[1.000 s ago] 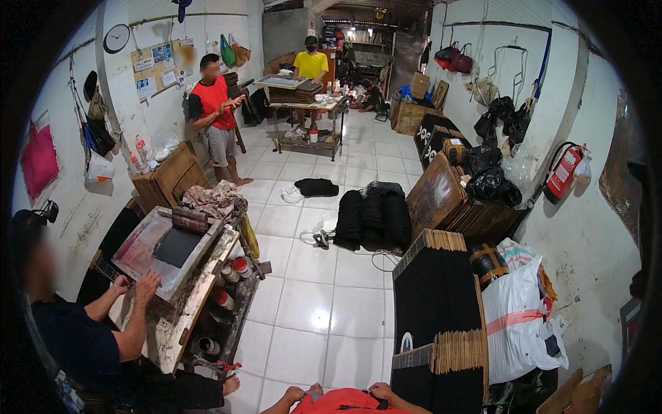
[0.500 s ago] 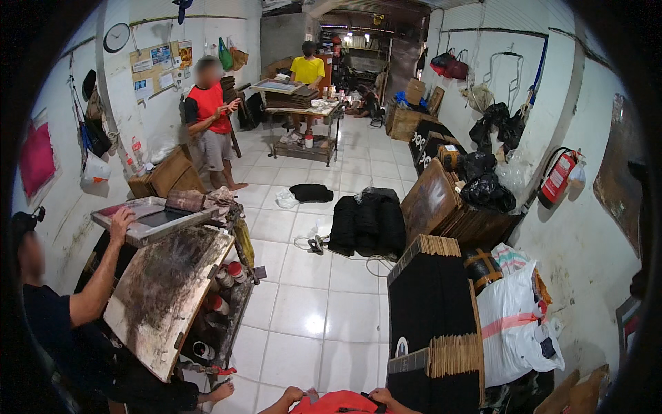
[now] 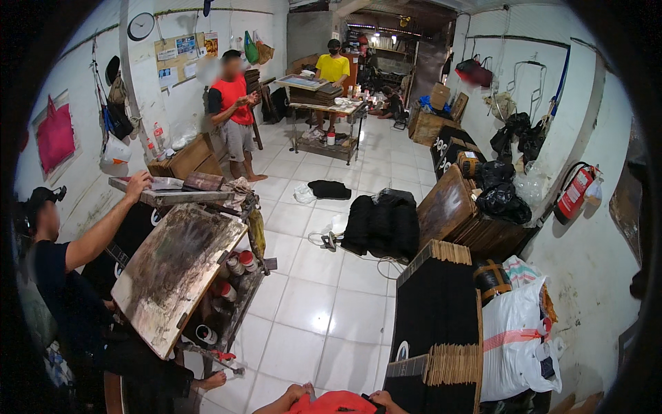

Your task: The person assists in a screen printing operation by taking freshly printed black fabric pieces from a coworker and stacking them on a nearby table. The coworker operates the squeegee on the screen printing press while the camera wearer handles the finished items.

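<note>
At the bottom edge, both of my hands rest close against my red shirt. My left hand is curled at the shirt's left side. On the other side my right hand is also curled, beside a small black item at the shirt. Whatever either hand holds is hidden. Nearest to my right hand is a long stack of black cloth-covered boards with pale wooden edges.
At left a co-worker's hand grips a printing frame above a stained, tilted board. Black bundles lie on the tiled floor. White sacks stand right. Two people are near a far worktable.
My view has shifted, so most things sit farther right. The left co-worker's hand and the printing frame are higher, and the frame shows more edge-on. My hands stay at my shirt.
</note>
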{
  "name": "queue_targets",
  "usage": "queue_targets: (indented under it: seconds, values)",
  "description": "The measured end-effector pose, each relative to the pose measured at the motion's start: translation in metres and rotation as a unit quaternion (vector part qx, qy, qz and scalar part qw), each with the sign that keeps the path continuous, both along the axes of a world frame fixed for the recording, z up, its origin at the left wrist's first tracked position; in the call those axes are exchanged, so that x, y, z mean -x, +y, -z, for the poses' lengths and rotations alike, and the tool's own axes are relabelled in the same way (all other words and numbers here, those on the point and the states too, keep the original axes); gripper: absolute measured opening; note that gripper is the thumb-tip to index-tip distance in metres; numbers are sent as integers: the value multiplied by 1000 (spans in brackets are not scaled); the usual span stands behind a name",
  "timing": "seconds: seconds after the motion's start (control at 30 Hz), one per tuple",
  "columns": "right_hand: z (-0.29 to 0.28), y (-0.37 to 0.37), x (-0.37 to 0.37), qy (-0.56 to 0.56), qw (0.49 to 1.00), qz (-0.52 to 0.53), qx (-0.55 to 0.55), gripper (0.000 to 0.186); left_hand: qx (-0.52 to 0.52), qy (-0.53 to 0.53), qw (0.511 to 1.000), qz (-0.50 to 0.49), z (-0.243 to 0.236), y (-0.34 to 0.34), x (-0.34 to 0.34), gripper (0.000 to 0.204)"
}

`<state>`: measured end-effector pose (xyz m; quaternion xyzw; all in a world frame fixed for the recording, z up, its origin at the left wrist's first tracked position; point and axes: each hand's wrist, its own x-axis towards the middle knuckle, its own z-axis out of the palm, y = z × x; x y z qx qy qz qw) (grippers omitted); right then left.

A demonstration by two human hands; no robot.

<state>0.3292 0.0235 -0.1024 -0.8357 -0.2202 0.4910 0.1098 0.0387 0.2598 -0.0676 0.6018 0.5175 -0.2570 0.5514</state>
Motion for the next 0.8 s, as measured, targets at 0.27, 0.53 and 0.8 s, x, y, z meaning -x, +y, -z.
queue_targets:
  seconds: [0.27,0.53,0.8]
  values:
    - [-1,8,-9,21,999,-5,-30,23,-10,-21,998,55,14,-20,4,54]
    - [-28,17,-9,-7,997,-70,-13,24,-27,-2,998,48,45,-21,16,48]
    - [-24,21,-4,-10,998,-54,9,25,-4,22,999,-36,38,-15,19,48]
